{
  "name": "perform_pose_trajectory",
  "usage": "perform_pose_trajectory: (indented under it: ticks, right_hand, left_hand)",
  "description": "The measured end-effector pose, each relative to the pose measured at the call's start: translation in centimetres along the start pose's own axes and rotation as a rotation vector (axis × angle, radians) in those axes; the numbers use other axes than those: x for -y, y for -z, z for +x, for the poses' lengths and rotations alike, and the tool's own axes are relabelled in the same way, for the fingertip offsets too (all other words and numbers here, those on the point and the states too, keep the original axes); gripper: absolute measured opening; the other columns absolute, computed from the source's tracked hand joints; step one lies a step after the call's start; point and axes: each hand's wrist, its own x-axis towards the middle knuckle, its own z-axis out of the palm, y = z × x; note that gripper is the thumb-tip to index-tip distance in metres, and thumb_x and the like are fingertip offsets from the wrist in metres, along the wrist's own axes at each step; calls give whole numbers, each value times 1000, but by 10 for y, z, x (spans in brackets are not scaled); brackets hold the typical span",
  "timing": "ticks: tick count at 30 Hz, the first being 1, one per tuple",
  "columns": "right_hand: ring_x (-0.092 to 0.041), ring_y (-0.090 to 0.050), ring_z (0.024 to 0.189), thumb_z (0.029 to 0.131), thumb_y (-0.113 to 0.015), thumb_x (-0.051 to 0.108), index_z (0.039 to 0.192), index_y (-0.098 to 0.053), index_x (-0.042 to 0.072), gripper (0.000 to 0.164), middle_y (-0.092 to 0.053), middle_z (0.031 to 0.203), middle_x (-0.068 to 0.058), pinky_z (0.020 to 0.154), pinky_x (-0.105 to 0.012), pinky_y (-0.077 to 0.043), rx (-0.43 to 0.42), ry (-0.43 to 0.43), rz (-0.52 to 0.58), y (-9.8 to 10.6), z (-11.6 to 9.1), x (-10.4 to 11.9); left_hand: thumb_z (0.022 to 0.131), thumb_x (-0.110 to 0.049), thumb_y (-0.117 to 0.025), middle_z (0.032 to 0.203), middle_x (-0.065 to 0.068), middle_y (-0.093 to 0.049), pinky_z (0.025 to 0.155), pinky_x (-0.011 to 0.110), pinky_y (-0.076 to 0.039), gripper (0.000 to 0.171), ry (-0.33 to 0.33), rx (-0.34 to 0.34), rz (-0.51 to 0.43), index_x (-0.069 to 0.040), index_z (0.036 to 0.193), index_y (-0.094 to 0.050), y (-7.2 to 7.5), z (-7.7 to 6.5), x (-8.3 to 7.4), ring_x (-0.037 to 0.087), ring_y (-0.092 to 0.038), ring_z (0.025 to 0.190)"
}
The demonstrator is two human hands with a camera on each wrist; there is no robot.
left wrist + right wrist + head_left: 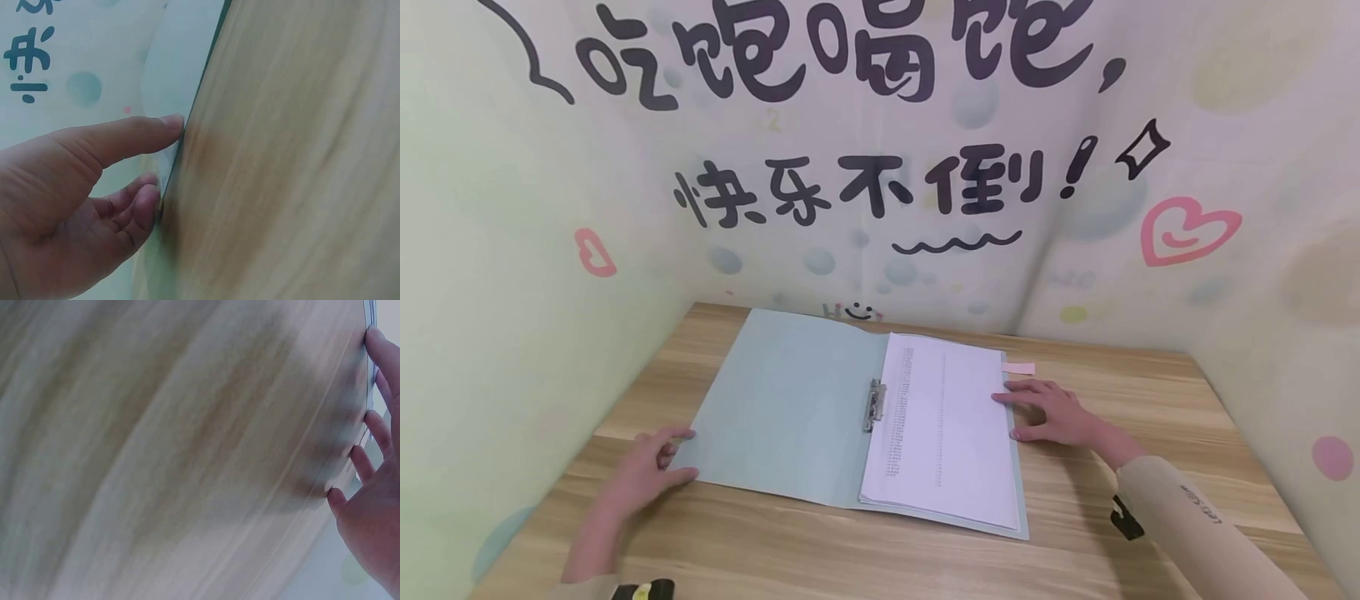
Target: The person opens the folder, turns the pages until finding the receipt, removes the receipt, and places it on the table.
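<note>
A light blue folder (782, 400) lies spread on the wooden table in the head view. A metal clip (874, 406) sits by its spine, and a stack of printed white sheets (970, 433) covers its right side. At the front left corner of the cover is my left hand (643, 471), thumb and index finger spread at the edges. The left wrist view shows that thumb (144, 134) touching the cover's edge, the other fingers partly bent. My right hand (1052, 412) rests at the right edge, index fingertip on the sheets. In the right wrist view its fingers (378, 434) are spread along that edge.
A pink tab (1019, 368) sticks out at the folder's upper right edge. The wood-grain table (760, 542) extends around the folder. Behind it stands a printed wall covering (820, 283) with large black characters, and pale walls flank both sides.
</note>
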Motion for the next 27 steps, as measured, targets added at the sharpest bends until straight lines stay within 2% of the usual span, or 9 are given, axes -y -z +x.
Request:
perform_pose_trajectory:
  ticks: [4,7,10,12,13,16,19,22,27]
  right_hand:
    - [-49,-35,135,85,-74,45,139,-57,23,61,-45,150,-17,95,-73,-29,4,-6,-3,1,0,1]
    - [-49,-36,135,85,-74,44,139,-58,22,61,-45,150,-18,95,-74,-28,6,-8,5,1,-1,3]
    - [-50,-36,134,84,-75,44,138,-58,20,61,-46,149,-18,95,-74,-28,5,-6,5,2,-1,4]
    - [-49,-37,134,84,-75,43,138,-58,20,61,-46,149,-18,96,-75,-28,2,-6,7,3,-1,5]
    - [-49,-37,134,84,-76,43,138,-59,20,61,-47,148,-18,96,-75,-29,0,-7,4,3,-1,5]
    - [-46,-40,133,83,-77,42,136,-60,20,60,-50,146,-17,97,-74,-29,-11,-3,8,4,1,5]
    - [-42,-48,130,83,-77,36,131,-65,18,52,-59,139,-14,101,-71,-33,-43,12,49,6,6,4]
    - [-38,-56,126,86,-76,26,125,-68,14,42,-66,131,-12,105,-64,-37,-88,-6,126,10,15,1]
    - [-40,-59,121,91,-70,17,126,-65,7,37,-66,129,-17,103,-58,-44,-180,-125,238,13,34,-5]
  left_hand:
    - [76,-9,-81,102,24,-53,69,25,-41,60,-39,28,6,2,130,-56,1,4,-3,24,-51,89]
    - [76,-4,-78,122,32,-48,70,21,-44,65,-92,67,-21,0,136,-52,0,7,-4,26,-53,94]
    - [73,1,-75,128,32,-46,69,19,-43,65,-133,84,-43,-1,135,-55,-3,8,-4,27,-52,97]
    - [71,0,-75,130,33,-47,72,22,-44,62,-153,67,-26,-2,132,-59,-5,8,-5,31,-53,100]
    - [72,-3,-75,131,33,-47,77,28,-48,60,-157,56,-11,-2,130,-60,-7,9,-5,36,-54,104]
    - [78,-19,-78,133,35,-47,90,54,-48,54,-136,23,45,-3,127,-62,-12,10,-7,50,-51,114]
    - [76,-40,-81,136,36,-46,95,72,-35,67,-89,12,95,-2,128,-60,-20,13,-11,59,-44,121]
    - [71,-48,-83,137,35,-45,100,69,-30,79,-54,7,121,1,128,-55,-26,15,-17,56,-41,123]
    - [71,-40,-86,136,34,-46,98,60,-27,79,-34,-19,99,4,126,-51,-30,11,-26,52,-41,123]
